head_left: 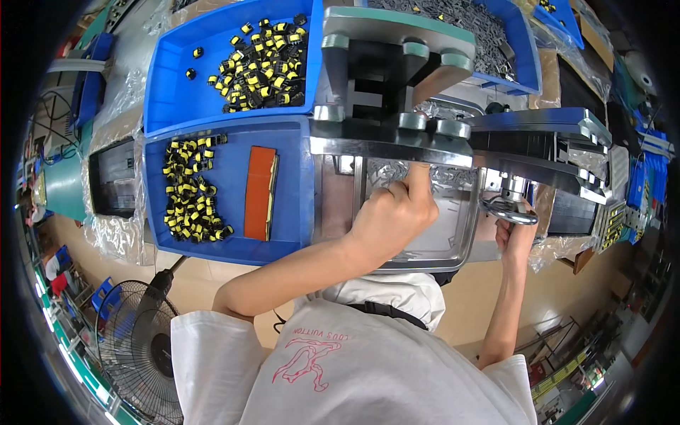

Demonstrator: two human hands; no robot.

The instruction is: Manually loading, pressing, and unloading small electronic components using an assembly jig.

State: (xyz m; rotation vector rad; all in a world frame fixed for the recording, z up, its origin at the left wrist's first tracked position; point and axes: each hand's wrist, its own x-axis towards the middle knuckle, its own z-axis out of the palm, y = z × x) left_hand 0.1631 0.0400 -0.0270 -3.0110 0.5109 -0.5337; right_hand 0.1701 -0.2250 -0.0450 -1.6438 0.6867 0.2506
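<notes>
My left hand (395, 218) reaches up to the front edge of a metal hand press (397, 145). Its index finger is stretched upward and the tip is hidden under the press plate; the other fingers are curled. Whatever the fingertips touch or hold there is out of sight. On the right, my right hand (516, 235) is closed at the rounded metal handle (511, 210) below the press's side arm (538, 145). Under the press and my left hand lies a shiny metal tray (464, 237) with clear plastic in it.
Left of the press, two blue bins (230, 127) hold small black-and-yellow coil-like parts (265, 71); the nearer also has an orange-brown block (260, 193). Another blue bin (528, 49) holds many grey metal pieces (460, 32). A black fan (138, 347) stands at lower left.
</notes>
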